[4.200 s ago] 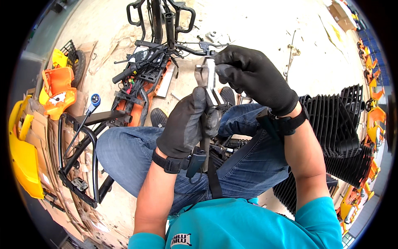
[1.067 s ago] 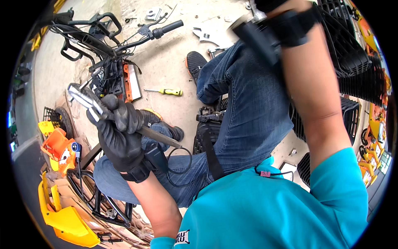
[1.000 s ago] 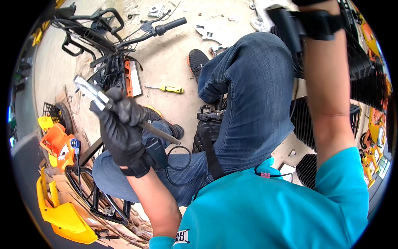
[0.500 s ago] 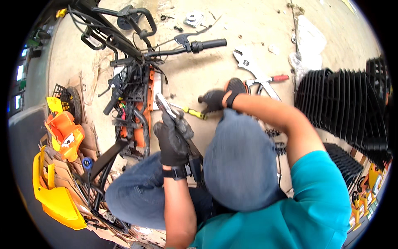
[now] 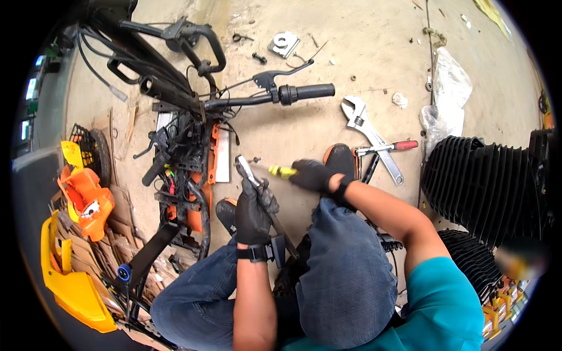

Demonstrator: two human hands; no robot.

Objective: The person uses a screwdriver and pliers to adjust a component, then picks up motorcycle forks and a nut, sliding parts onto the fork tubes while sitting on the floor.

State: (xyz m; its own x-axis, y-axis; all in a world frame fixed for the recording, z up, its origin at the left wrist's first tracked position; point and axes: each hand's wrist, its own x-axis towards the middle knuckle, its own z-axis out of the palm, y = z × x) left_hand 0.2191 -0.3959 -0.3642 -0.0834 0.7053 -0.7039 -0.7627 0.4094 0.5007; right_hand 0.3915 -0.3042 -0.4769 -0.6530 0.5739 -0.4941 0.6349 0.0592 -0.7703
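My left hand [image 5: 253,213], in a black glove, is closed around a silver metal piece [image 5: 246,168] with a long dark bar that runs down toward my legs. My right hand [image 5: 312,176], also gloved, grips a yellow-handled screwdriver [image 5: 284,172] just to the right of that piece, low over the floor beside my shoe [image 5: 338,155]. Just beyond, a large adjustable wrench [image 5: 374,136] lies crossed with a red-handled tool [image 5: 404,144].
A black vehicle frame [image 5: 193,199] with handlebar [image 5: 307,90] and cables lies left. Orange [image 5: 88,219] and yellow [image 5: 82,298] panels rest on cardboard far left. Black ribbed plastic parts [image 5: 486,181] are stacked right, near a clear plastic bag [image 5: 445,93]. Small hardware [image 5: 283,44] is scattered ahead.
My right hand has come down from the upper right and taken hold of the yellow screwdriver. My left hand, still holding the metal piece, has swung right. The view has shifted.
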